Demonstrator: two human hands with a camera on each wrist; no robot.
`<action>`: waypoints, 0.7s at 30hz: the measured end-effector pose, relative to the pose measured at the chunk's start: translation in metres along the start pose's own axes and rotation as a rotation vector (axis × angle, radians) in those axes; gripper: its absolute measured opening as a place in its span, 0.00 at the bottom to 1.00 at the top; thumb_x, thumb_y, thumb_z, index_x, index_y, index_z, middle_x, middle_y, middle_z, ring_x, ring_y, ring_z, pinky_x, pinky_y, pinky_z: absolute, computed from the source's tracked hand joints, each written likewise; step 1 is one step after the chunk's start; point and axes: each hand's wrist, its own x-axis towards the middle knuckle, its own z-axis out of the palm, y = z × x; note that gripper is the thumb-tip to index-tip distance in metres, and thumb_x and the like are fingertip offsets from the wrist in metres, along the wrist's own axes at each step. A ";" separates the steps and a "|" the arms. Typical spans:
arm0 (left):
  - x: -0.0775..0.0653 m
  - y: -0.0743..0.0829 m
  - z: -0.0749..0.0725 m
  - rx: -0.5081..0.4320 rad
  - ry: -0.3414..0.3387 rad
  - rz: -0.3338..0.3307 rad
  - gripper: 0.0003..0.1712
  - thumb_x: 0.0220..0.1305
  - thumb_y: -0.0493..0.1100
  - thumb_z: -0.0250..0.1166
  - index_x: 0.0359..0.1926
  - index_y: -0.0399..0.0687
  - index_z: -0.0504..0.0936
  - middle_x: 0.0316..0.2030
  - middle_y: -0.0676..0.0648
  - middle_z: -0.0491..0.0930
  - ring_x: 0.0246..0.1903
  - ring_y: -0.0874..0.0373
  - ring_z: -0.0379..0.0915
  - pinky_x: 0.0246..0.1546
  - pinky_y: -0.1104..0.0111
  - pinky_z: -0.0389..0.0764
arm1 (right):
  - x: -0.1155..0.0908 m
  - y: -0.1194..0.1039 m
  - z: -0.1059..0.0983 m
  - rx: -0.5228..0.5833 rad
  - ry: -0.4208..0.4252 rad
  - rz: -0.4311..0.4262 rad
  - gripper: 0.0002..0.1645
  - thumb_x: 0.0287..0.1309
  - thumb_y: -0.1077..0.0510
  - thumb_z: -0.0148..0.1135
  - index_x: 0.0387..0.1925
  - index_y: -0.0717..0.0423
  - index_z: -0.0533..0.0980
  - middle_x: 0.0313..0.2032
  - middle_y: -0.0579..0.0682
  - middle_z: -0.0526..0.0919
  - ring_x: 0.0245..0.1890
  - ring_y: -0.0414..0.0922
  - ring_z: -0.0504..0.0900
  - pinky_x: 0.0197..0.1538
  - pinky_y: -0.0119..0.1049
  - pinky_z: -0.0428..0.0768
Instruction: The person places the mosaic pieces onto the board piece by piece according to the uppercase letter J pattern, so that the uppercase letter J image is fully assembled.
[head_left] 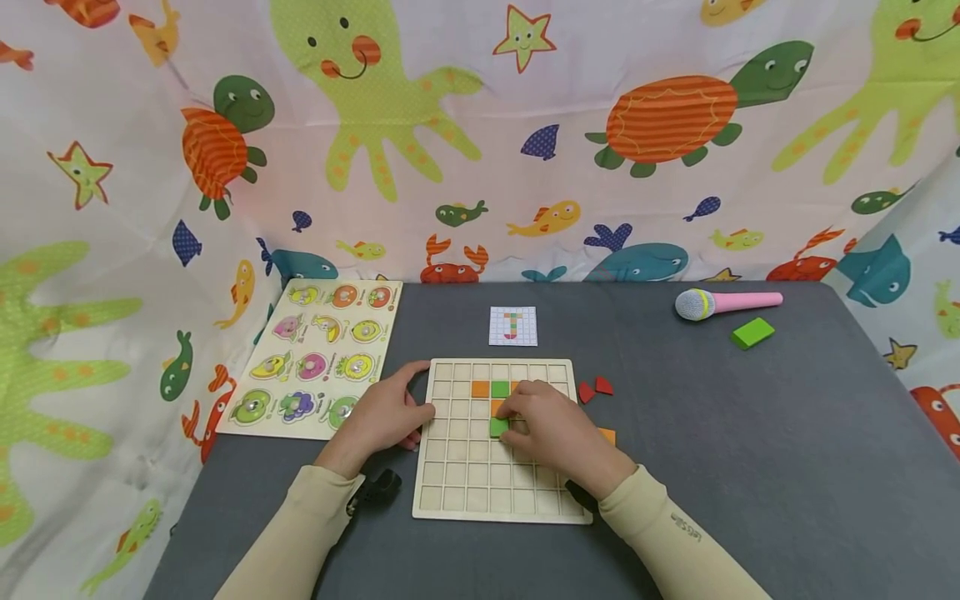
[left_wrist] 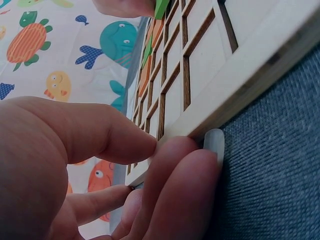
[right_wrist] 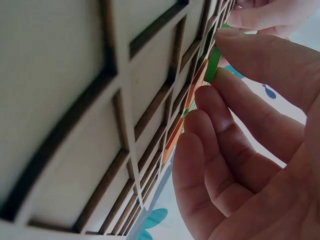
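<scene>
A light wooden grid board (head_left: 457, 475) lies on the dark grey cloth. My left hand (head_left: 386, 414) holds its left edge, thumb on the rim and fingers against the side, as the left wrist view shows. Between thumb and index finger, my right hand (head_left: 551, 429) pinches a green square tile (right_wrist: 213, 64), tilted at a grid cell near the board's middle. Just above it sits an orange tile (head_left: 497, 408). The row above holds another orange tile (head_left: 480, 389), a green tile (head_left: 500, 389) and a third orange one, mostly hidden by the right hand.
Behind the board lies a pattern card (head_left: 513, 326) with a coloured J shape. Two red pieces (head_left: 603, 385) and a partly hidden orange piece (head_left: 608, 436) lie right of the board. A fruit puzzle (head_left: 307, 425) is at left; a toy microphone (head_left: 738, 302) and green block (head_left: 752, 333) at far right.
</scene>
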 end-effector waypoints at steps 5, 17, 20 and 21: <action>0.000 -0.001 0.000 0.003 -0.001 0.002 0.44 0.67 0.46 0.71 0.82 0.63 0.66 0.28 0.43 0.82 0.19 0.52 0.84 0.23 0.64 0.87 | -0.001 -0.001 0.000 -0.005 0.001 0.010 0.13 0.55 0.58 0.81 0.44 0.50 0.91 0.39 0.42 0.86 0.47 0.42 0.81 0.53 0.40 0.86; -0.001 -0.001 0.000 -0.001 -0.001 -0.006 0.44 0.67 0.46 0.71 0.82 0.64 0.66 0.28 0.44 0.82 0.19 0.52 0.84 0.23 0.64 0.87 | 0.001 -0.002 0.002 -0.030 0.000 0.018 0.13 0.55 0.58 0.82 0.44 0.50 0.90 0.41 0.43 0.87 0.48 0.43 0.82 0.54 0.42 0.86; -0.001 0.000 0.000 -0.003 -0.001 -0.007 0.44 0.67 0.46 0.71 0.82 0.64 0.66 0.28 0.44 0.82 0.19 0.52 0.84 0.23 0.64 0.87 | 0.000 -0.001 0.002 -0.026 -0.001 0.014 0.14 0.55 0.58 0.82 0.44 0.51 0.90 0.42 0.44 0.87 0.48 0.43 0.82 0.55 0.42 0.86; -0.001 0.000 0.000 -0.003 -0.001 -0.007 0.44 0.67 0.46 0.71 0.82 0.64 0.66 0.28 0.44 0.82 0.19 0.52 0.84 0.23 0.64 0.87 | 0.000 -0.001 0.001 -0.026 -0.001 0.014 0.14 0.54 0.58 0.82 0.44 0.51 0.90 0.42 0.44 0.87 0.47 0.43 0.82 0.54 0.42 0.86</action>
